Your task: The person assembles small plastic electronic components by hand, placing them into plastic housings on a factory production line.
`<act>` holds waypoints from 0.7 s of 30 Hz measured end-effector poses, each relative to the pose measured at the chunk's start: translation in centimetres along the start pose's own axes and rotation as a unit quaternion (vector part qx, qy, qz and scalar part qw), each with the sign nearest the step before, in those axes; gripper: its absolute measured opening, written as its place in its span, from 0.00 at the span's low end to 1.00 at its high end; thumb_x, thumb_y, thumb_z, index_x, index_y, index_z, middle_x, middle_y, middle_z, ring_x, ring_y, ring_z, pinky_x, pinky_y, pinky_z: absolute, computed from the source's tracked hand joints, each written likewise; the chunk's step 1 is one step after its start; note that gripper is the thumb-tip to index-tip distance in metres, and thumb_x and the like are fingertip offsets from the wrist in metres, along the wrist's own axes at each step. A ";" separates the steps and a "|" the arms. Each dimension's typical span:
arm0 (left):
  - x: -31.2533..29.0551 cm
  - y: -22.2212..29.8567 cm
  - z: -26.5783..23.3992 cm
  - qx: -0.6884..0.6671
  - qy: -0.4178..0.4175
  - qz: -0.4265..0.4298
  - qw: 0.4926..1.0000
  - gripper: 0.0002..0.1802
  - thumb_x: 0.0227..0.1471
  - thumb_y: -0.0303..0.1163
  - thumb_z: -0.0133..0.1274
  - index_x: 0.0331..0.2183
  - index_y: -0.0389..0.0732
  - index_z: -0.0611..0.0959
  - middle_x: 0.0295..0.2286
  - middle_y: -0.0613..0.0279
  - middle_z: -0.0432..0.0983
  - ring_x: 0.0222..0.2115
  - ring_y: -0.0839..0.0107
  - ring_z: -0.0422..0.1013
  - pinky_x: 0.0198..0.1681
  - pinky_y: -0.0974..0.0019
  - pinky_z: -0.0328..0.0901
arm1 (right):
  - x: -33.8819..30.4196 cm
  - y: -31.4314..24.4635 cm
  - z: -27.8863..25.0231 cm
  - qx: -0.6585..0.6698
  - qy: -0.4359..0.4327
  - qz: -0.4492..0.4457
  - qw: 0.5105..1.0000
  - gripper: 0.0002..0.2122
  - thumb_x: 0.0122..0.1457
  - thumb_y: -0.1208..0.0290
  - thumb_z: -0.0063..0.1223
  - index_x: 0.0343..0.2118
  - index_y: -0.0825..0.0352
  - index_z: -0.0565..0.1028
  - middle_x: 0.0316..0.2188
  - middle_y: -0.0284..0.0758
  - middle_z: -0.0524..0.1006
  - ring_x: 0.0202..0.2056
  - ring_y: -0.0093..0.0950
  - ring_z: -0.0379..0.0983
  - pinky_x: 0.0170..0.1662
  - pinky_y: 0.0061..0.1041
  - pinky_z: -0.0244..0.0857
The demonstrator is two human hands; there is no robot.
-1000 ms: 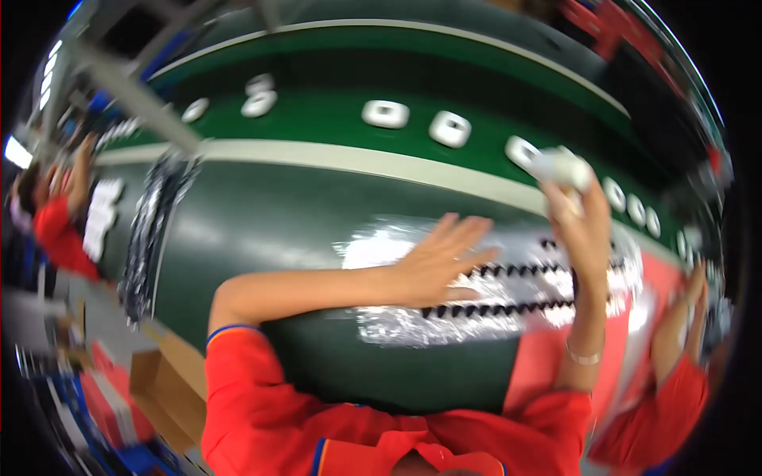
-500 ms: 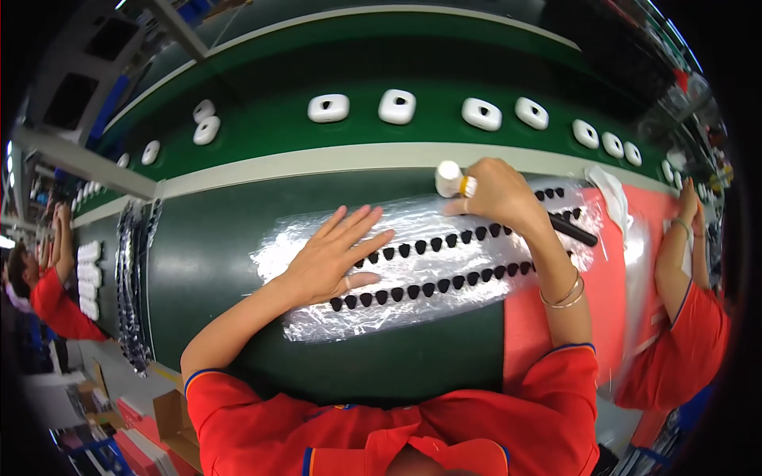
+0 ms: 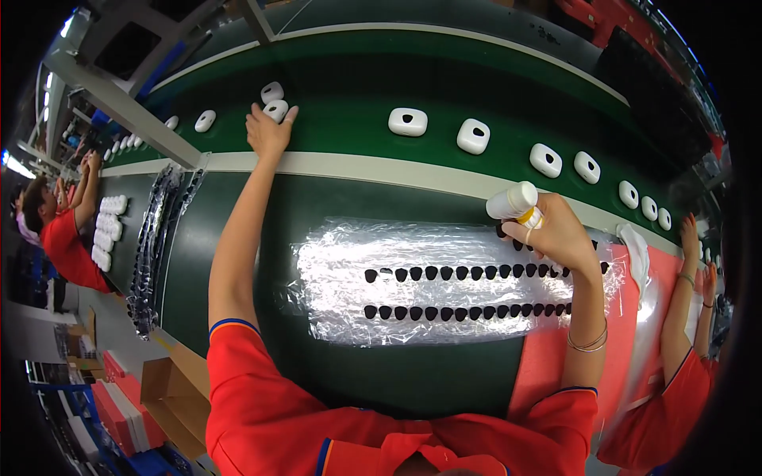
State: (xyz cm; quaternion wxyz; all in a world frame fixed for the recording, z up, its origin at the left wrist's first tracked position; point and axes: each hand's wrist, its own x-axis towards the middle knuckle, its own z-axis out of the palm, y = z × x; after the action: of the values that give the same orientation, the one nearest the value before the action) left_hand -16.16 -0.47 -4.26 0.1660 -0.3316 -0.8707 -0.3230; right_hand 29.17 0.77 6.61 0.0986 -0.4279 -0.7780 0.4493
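Note:
My left hand (image 3: 270, 136) reaches far left onto the green belt, thumb and fingers around a white rounded case (image 3: 275, 110) with a dark inset. Another such case (image 3: 272, 92) lies just beyond it. My right hand (image 3: 559, 230) grips a small white bottle (image 3: 508, 201) with a yellow band, tilted above the far right part of a clear plastic sheet (image 3: 337, 258). Rows of small black rounded pieces (image 3: 431, 273) sit on that sheet. The palm side of my right hand is hidden.
More white cases (image 3: 408, 121) stand along the green belt (image 3: 341, 127), behind a pale rail (image 3: 349, 168). A pink mat (image 3: 540, 357) and white cloth (image 3: 633, 254) lie at right. Dark strips (image 3: 155, 250) hang at left. Co-workers (image 3: 67, 234) work on both sides.
My left hand has left the plastic sheet and moved far left to a white case on the belt. The right hand still holds the bottle. The whole view has shifted.

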 end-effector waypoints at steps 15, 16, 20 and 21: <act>-18.1 20.3 -10.1 -0.552 -0.603 0.049 0.574 0.31 0.42 0.13 0.48 0.48 0.42 0.58 0.44 0.57 0.62 0.42 0.67 0.67 0.40 0.66 0.69 | -1.5 -1.2 0.3 0.052 0.198 -0.177 0.963 0.11 0.43 0.75 0.56 0.31 0.73 0.73 0.31 0.39 0.72 0.32 0.36 0.71 0.37 0.28 0.63; -18.6 20.6 -10.5 -0.556 -0.613 0.050 0.559 0.32 0.42 0.13 0.47 0.48 0.43 0.57 0.44 0.56 0.61 0.42 0.67 0.67 0.40 0.67 0.69 | -1.3 -1.0 0.4 0.053 0.216 -0.191 0.956 0.11 0.43 0.75 0.56 0.31 0.73 0.73 0.31 0.40 0.72 0.32 0.36 0.71 0.37 0.29 0.63; -18.8 20.7 -11.1 -0.563 -0.639 0.033 0.523 0.31 0.46 0.13 0.43 0.49 0.44 0.53 0.44 0.54 0.62 0.40 0.64 0.69 0.40 0.68 0.69 | -1.2 -0.3 0.3 -0.008 0.179 -0.192 0.965 0.13 0.42 0.76 0.57 0.32 0.74 0.72 0.32 0.34 0.71 0.33 0.27 0.70 0.37 0.23 0.63; -18.9 20.7 -11.0 -0.562 -0.639 0.031 0.524 0.31 0.46 0.13 0.43 0.49 0.44 0.53 0.44 0.54 0.62 0.40 0.64 0.69 0.40 0.68 0.69 | -1.2 -0.4 0.4 0.005 0.182 -0.193 0.964 0.12 0.42 0.77 0.57 0.31 0.74 0.72 0.32 0.34 0.71 0.33 0.28 0.70 0.37 0.23 0.63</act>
State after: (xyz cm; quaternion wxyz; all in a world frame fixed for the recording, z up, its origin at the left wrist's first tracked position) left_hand 12.52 -4.97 3.72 -0.6461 -0.5006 -0.3702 -0.4415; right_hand 29.51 -0.47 6.97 0.3259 -0.3435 -0.8126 0.3397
